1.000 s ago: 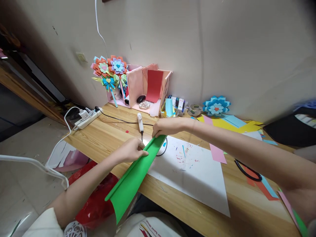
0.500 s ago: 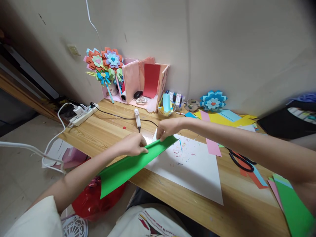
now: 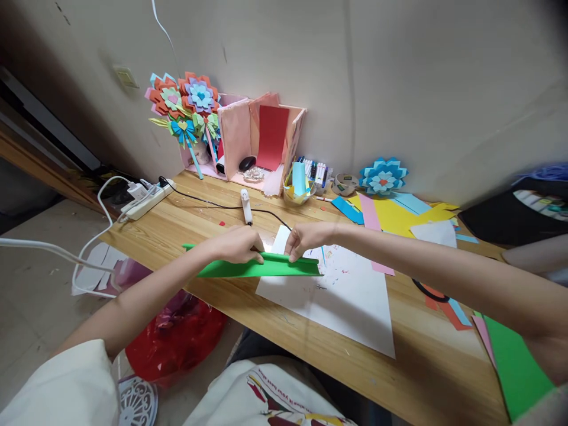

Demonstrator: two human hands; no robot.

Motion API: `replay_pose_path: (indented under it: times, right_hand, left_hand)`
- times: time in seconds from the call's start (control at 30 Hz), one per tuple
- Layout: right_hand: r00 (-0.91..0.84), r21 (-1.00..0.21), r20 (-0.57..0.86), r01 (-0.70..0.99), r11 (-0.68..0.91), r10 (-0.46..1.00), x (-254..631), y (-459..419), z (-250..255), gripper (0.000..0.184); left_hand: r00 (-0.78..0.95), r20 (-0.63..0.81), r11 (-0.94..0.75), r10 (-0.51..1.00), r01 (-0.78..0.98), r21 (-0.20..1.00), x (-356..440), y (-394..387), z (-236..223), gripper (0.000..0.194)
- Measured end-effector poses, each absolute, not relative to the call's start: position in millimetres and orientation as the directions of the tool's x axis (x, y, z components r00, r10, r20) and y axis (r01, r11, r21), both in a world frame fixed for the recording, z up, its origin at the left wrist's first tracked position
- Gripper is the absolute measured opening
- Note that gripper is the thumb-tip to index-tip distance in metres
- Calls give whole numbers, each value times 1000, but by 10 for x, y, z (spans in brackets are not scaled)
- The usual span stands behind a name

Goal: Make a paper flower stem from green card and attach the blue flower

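A strip of green paper (image 3: 275, 266), curled along its far edge, is held up over the table's front part. My left hand (image 3: 242, 244) pinches its upper edge near the middle. Just to the right, my right hand (image 3: 306, 239) grips the same edge between thumb and fingers. My left forearm covers part of the strip's left end. Beneath its right end lies a white sheet (image 3: 350, 313) with coloured marks. Behind the hands a white glue gun (image 3: 245, 207) rests on the wood, its tip partly hidden.
Black-handled scissors (image 3: 430, 291) lie beside paper strips on the right, partly under my right forearm. More green paper (image 3: 517, 361) is at the right edge. A power strip (image 3: 148, 200) sits at the left. Paper flowers (image 3: 202, 97) and a pink box (image 3: 237, 139) stand at the back.
The green strip has swung from a slant to nearly level, and its broad face has tipped so less shows. My left hand has moved up slightly; both hands still hold it.
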State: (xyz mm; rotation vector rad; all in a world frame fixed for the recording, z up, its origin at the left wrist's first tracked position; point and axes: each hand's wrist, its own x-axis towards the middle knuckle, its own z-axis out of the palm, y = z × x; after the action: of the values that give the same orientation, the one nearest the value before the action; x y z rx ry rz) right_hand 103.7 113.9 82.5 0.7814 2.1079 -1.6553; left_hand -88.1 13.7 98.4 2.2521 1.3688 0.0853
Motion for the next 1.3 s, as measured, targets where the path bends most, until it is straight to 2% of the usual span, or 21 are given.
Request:
replay_pose_path:
  times: [0.17, 0.27, 0.47, 0.6, 0.73, 0.8, 0.9, 0.93, 1.0, 1.03, 1.07, 1.13, 1.2, 1.23, 1.3]
  right_hand:
    - [-760, -790, -599, 613, -30, 250, 1107, 1008, 693, 24]
    - [-781, -820, -568, 564, -96, 260, 1119, 899, 601, 24]
    - [-844, -892, -445, 449, -62, 300, 1120, 724, 427, 18]
    - [-868, -920, -382, 389, -44, 317, 1099, 648, 299, 21]
    - [-834, -929, -361, 362, -80, 418, 1046, 567, 227, 25]
    - [-807, -932, -360, 331, -146, 469, 1011, 547, 231, 27]
    - [-766, -954, -300, 236, -185, 568, 941, 569, 289, 29]
    - [-748, -963, -268, 195, -186, 607, 909, 588, 321, 29]
    - [-705, -975, -212, 102, -198, 677, 831, 628, 394, 29]
    - [-682, -976, -191, 55, -211, 706, 785, 646, 430, 29]
    - [-661, -974, -174, 9, -224, 730, 734, 658, 463, 28]
    - [-626, -967, -150, -70, -246, 765, 624, 665, 511, 28]
    - [-608, -960, -130, -120, -253, 783, 516, 646, 528, 26]
    - [-606, -957, -125, -136, -257, 785, 466, 629, 527, 25]
    - [-598, -955, -118, -151, -257, 793, 379, 589, 512, 23]
  left_hand:
    - [493, -173, -369, 853, 803, 467, -927, 166, 919, 21]
    - [498, -154, -410, 853, 823, 394, -945, 192, 912, 19]
    - [576, -156, -542, 803, 813, 215, -941, 249, 940, 12]
    - [660, -150, -631, 736, 749, 204, -921, 318, 934, 8]
    - [678, -131, -653, 724, 734, 189, -919, 387, 986, 9]
    - [652, -35, -640, 757, 752, 159, -915, 357, 1040, 8]
    - [509, 315, -574, 801, 802, 163, -846, 164, 1083, 18]
    - [387, 452, -513, 804, 835, 197, -797, 68, 1066, 24]
    - [-21, 675, -316, 738, 873, 372, -673, -127, 965, 33]
    - [-236, 677, -211, 697, 835, 508, -606, -208, 885, 41]
    - [-399, 613, -129, 682, 759, 638, -544, -269, 793, 52]
    - [-550, 361, -4, 753, 544, 839, -453, -319, 608, 59]
    - [-460, 70, 87, 885, 311, 946, -422, -296, 474, 44]
    - [-423, -16, 124, 906, 229, 966, -427, -273, 437, 39]
    - [-399, -85, 154, 913, 143, 978, -463, -233, 414, 32]
